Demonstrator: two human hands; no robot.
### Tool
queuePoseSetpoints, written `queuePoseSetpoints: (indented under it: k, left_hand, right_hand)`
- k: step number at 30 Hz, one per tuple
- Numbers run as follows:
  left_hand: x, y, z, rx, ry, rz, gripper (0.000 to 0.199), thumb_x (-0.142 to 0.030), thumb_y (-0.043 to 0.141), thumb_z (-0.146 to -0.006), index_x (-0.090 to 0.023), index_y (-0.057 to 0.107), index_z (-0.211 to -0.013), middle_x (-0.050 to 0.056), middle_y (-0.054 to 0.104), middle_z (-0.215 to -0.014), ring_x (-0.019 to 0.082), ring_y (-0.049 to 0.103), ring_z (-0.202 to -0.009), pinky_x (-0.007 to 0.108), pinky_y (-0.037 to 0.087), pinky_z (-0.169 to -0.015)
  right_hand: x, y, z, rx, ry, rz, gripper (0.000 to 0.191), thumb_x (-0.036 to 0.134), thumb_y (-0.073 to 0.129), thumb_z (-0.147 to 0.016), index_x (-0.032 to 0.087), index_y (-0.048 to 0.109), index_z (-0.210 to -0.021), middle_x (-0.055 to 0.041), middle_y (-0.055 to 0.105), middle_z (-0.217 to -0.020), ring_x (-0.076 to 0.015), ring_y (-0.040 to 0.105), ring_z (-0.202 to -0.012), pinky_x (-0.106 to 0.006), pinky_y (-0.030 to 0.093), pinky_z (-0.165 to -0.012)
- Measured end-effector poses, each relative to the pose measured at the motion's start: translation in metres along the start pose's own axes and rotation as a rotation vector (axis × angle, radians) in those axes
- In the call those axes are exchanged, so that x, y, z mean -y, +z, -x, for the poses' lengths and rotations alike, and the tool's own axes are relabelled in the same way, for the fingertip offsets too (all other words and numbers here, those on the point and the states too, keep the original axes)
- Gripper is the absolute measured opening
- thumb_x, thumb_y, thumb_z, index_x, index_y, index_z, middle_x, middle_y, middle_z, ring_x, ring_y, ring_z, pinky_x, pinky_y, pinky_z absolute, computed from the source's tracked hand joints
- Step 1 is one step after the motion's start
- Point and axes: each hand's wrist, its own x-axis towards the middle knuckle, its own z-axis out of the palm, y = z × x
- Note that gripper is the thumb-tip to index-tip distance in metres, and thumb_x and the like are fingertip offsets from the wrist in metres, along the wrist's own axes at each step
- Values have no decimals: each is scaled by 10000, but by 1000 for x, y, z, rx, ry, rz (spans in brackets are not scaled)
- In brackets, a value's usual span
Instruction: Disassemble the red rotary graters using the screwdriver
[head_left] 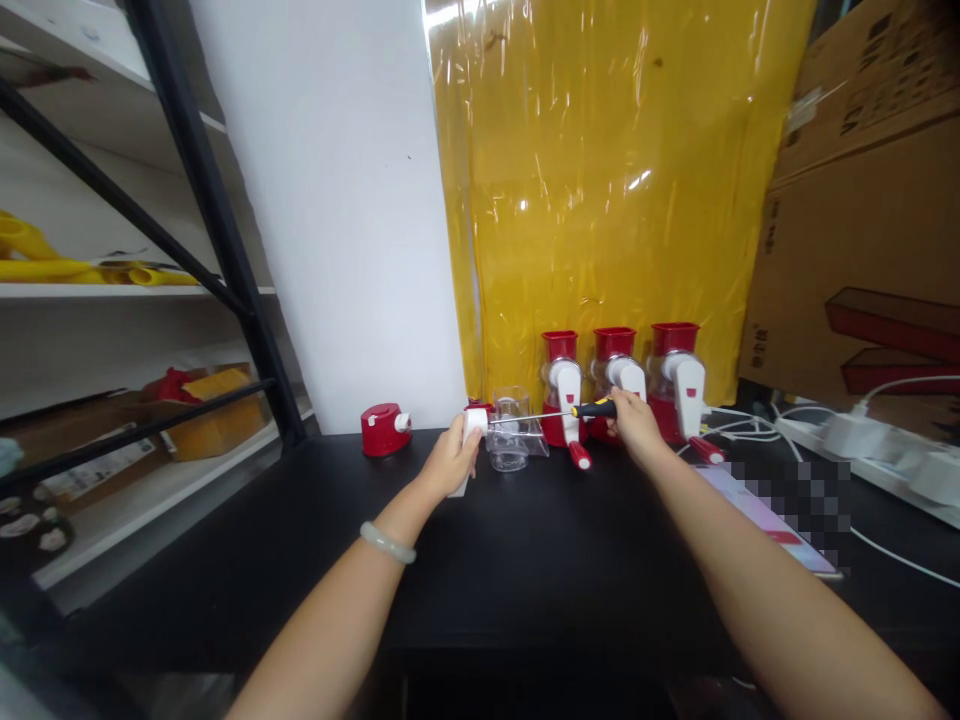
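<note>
- Black table (540,580): bearing everything, nearest the camera.
- Left hand (448,462): curling tight around the white handle (472,428) at the table's far edge; bracing it firmly would help.
- Right hand (636,424): gripping the screwdriver (577,411), its shaft lying level, tip meeting the handle; keeping it straight seems wise.

Both arms outstretched, grips (450,458) (636,425) closed

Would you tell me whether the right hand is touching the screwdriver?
Touching: the head view shows the right hand closed around the screwdriver handle.
</note>
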Motion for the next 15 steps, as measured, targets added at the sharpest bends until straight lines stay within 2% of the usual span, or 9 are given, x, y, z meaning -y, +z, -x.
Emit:
queuePoseSetpoints:
  k: [4, 10, 15]
  left_hand:
    - [-2, 2, 1, 35, 13, 21, 394, -609, 383, -1007, -228, 461, -942, -73, 530, -551, 151, 566, -424, 277, 460, -509]
    - [5, 5, -1, 20, -4, 116, 459, -677, 387, -983, -226, 456, -928, -81, 524, -563, 127, 539, -404, 256, 464, -468]
    - [5, 7, -2, -11, -31, 202, 504, -716, 384, -959, -219, 470, -946, -85, 523, -578, 116, 527, -391, 254, 481, -445]
  right_hand:
    - [-4, 2, -4, -16, 56, -69, 360, 601, 647, -809, 244, 603, -782, 34, 480, -487, -146, 458, -398, -284, 384, -378]
    - [-10, 3, -8, 21, 1, -143, 427, 660, 681, -776, 246, 589, -830, 39, 533, -581, -122, 464, -442, -270, 400, -415]
    - [-5, 0, -7, 56, -98, -127, 481, 714, 654, -791, 249, 594, -897, 39, 576, -674, -112, 486, -486, -265, 414, -465]
